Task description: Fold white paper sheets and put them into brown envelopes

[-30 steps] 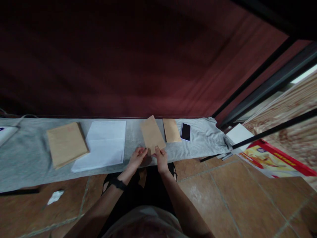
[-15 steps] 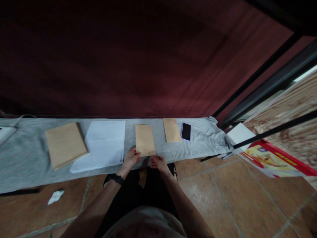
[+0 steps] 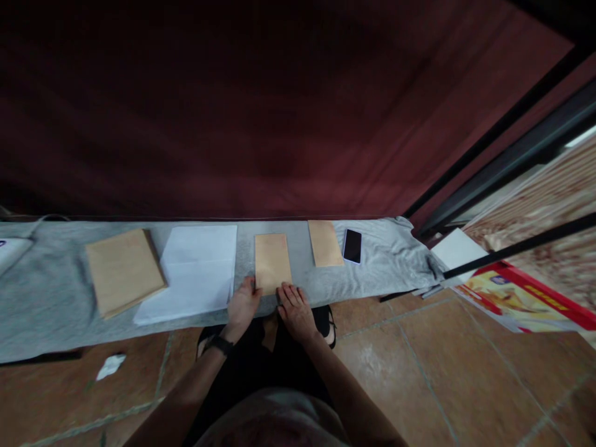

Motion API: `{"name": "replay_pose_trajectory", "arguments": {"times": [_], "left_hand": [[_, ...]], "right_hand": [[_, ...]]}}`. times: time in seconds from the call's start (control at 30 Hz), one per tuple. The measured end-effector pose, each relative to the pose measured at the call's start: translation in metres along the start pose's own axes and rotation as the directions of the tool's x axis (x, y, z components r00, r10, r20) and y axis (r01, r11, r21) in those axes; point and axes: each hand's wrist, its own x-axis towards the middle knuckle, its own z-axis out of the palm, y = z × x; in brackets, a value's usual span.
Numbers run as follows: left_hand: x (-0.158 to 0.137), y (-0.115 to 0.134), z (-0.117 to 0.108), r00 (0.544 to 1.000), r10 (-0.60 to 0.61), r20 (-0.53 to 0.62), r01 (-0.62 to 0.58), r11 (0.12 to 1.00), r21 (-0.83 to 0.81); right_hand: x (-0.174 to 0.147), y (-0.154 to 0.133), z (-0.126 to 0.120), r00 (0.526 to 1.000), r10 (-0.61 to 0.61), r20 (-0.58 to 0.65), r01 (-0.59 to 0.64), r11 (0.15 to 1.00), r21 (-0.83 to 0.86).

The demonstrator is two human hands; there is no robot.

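A brown paper envelope (image 3: 272, 261) lies flat on the grey cloth in front of me. My left hand (image 3: 243, 304) is closed at its lower left corner, with the thumb along the edge and the other fingers partly hidden. Flat on the lower right corner rests my right hand (image 3: 297, 310), fingers stretched out and holding nothing. To the right lies a second brown envelope (image 3: 325, 243), and beside that a phone (image 3: 352, 246) with a dark screen. White paper sheets (image 3: 195, 267) are left of my hands, partly under a stack of larger brown envelopes (image 3: 125, 271).
The narrow cloth-covered table (image 3: 372, 273) runs against a dark red curtain (image 3: 261, 124). Black metal bars (image 3: 503, 127) and a red and yellow box (image 3: 521, 298) stand at the right. A crumpled white tissue (image 3: 110, 367) lies on the tiled floor.
My right hand has turned from curled fingers to lying flat on the envelope's lower corner. My left hand stays at the left corner, and the envelope has barely moved.
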Motion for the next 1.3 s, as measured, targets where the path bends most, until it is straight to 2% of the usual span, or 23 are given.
{"name": "replay_pose_trajectory", "arguments": {"times": [0.07, 0.1, 0.2, 0.27, 0.33, 0.47, 0.7, 0.8, 0.9, 1.13, 1.3], "left_hand": [[-0.005, 0.004, 0.004, 0.984, 0.161, -0.074, -0.153, 0.982, 0.11], [-0.007, 0.006, 0.008, 0.96, 0.267, -0.085, -0.252, 0.955, 0.154], [-0.005, 0.016, 0.024, 0.853, 0.522, 0.006, -0.515, 0.84, 0.167], [-0.002, 0.021, 0.037, 0.791, 0.606, 0.083, -0.611, 0.776, 0.157], [-0.002, 0.022, 0.047, 0.757, 0.639, 0.136, -0.653, 0.738, 0.169], [-0.007, 0.013, 0.055, 0.755, 0.645, 0.119, -0.652, 0.719, 0.24], [-0.014, -0.024, 0.041, 0.753, 0.657, 0.039, -0.617, 0.684, 0.39], [-0.009, -0.028, 0.04, 0.757, 0.654, 0.005, -0.586, 0.675, 0.448], [0.004, -0.017, 0.042, 0.746, 0.666, 0.007, -0.593, 0.659, 0.462], [0.052, 0.023, 0.051, 0.71, 0.697, 0.101, -0.654, 0.6, 0.46], [0.09, 0.039, 0.057, 0.738, 0.662, 0.13, -0.633, 0.614, 0.471]], "right_hand": [[-0.001, 0.001, 0.001, 1.0, -0.007, 0.002, 0.007, 1.0, -0.002], [-0.001, 0.001, 0.001, 1.0, -0.007, 0.002, 0.007, 1.0, -0.003], [-0.001, 0.002, 0.004, 1.0, -0.008, 0.003, 0.008, 1.0, -0.01], [-0.002, 0.003, 0.007, 1.0, -0.017, 0.001, 0.017, 1.0, -0.016], [-0.004, 0.004, 0.011, 0.999, -0.033, -0.004, 0.033, 0.999, -0.021], [-0.006, 0.005, 0.013, 0.999, -0.042, -0.013, 0.042, 0.999, -0.015], [-0.005, 0.004, -0.001, 1.0, 0.014, -0.013, -0.014, 1.0, 0.008], [-0.007, 0.005, -0.004, 1.0, 0.022, -0.005, -0.022, 1.0, 0.015], [-0.008, 0.005, -0.004, 1.0, 0.032, -0.002, -0.031, 0.999, 0.021], [-0.006, 0.005, -0.001, 0.999, 0.044, -0.022, -0.043, 0.999, 0.027], [-0.006, 0.006, 0.001, 0.998, 0.031, -0.046, -0.03, 0.999, 0.037]]}}
